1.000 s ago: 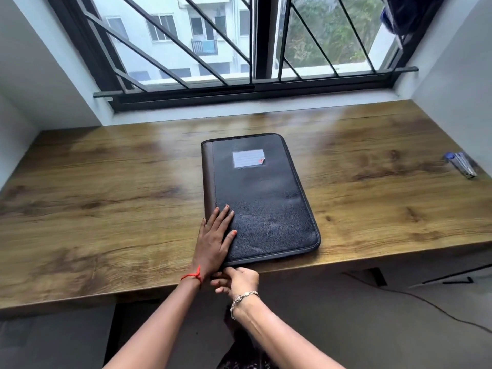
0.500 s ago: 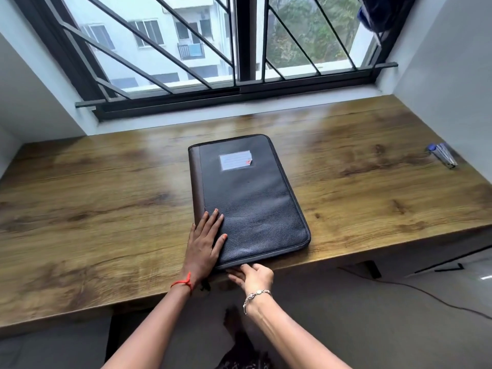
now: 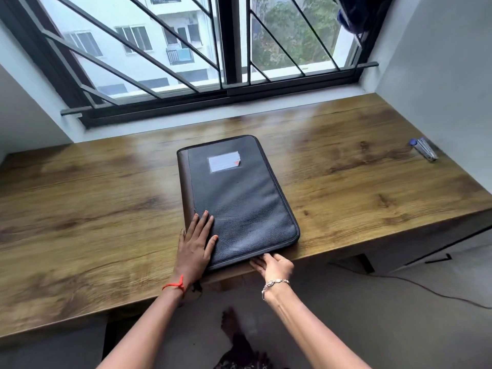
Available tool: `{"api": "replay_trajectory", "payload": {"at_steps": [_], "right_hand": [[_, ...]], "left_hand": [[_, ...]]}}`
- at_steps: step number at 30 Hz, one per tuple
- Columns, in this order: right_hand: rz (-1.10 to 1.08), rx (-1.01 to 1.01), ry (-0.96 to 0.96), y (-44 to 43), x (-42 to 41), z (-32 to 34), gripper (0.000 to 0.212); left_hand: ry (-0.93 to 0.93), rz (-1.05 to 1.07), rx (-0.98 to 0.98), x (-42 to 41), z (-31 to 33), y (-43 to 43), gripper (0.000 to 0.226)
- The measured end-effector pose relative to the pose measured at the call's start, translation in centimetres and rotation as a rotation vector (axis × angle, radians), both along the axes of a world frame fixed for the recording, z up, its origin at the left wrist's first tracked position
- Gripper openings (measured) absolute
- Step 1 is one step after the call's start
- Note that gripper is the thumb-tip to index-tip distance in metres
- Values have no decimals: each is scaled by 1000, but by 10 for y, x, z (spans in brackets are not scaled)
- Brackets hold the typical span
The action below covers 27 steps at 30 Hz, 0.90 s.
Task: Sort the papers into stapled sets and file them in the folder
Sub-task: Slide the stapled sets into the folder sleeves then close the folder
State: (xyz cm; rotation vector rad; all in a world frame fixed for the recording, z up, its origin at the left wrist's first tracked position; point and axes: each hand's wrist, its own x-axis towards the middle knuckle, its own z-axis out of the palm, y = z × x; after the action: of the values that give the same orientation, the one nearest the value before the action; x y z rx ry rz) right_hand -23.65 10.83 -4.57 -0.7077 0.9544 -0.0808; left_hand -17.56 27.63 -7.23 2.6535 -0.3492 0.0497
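A barred window is filling the far side of the room, showing a pale building and trees outside. White walls are closing in on both sides, and something dark blue is hanging at the window's top right corner.

A wood-grain desk is running wall to wall under the sill, catching the daylight in a soft glare. Below its near edge a grey floor is showing, with a thin cable trailing across it.

The folder, black with a brown spine on its left, is lying closed and flat at the desk's middle, its near edge reaching the desk's front edge.

The left hand is pressing flat on the folder's near left corner, fingers straight. The right hand is pinching the folder's near edge between thumb and fingers; what sits between them is too small to tell.

A blue-and-silver object is lying far right by the wall, well apart from the folder.

A pale label is sitting near the folder's top. A red thread is circling the left wrist, a bracelet the right.
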Motion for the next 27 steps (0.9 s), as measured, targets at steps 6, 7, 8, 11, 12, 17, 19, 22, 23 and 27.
{"api": "replay_trajectory", "payload": {"at_steps": [6, 7, 8, 11, 12, 17, 19, 22, 23, 27], "right_hand": [[-48, -40, -26, -16, 1, -1, 39], [-53, -59, -25, -19, 1, -2, 39], [-54, -81, -26, -22, 1, -3, 38], [-51, -162, -37, -32, 1, -3, 35], [-46, -197, -42, -36, 2, -2, 34], [15, -392, -14, -52, 5, 2, 19], [86, -501, 15, -61, 6, 2, 26], [264, -638, 24, -78, 6, 2, 22], [332, -640, 33, -84, 7, 1, 18], [502, -513, 33, -102, 17, 5, 15]], "left_hand": [[56, 10, 47, -4, 6, -2, 80], [57, 12, 49, -4, 6, -3, 80], [54, 15, 47, -4, 7, -3, 80], [63, 21, 56, -4, 9, -3, 81], [69, 20, 58, -4, 10, -4, 81], [14, 39, 59, -5, 17, -5, 76], [-17, 55, 63, -4, 20, -9, 71], [-50, 87, 64, -2, 23, -16, 73], [-70, 95, 72, -1, 23, -17, 71], [-117, 102, 120, 4, 25, -20, 60]]}}
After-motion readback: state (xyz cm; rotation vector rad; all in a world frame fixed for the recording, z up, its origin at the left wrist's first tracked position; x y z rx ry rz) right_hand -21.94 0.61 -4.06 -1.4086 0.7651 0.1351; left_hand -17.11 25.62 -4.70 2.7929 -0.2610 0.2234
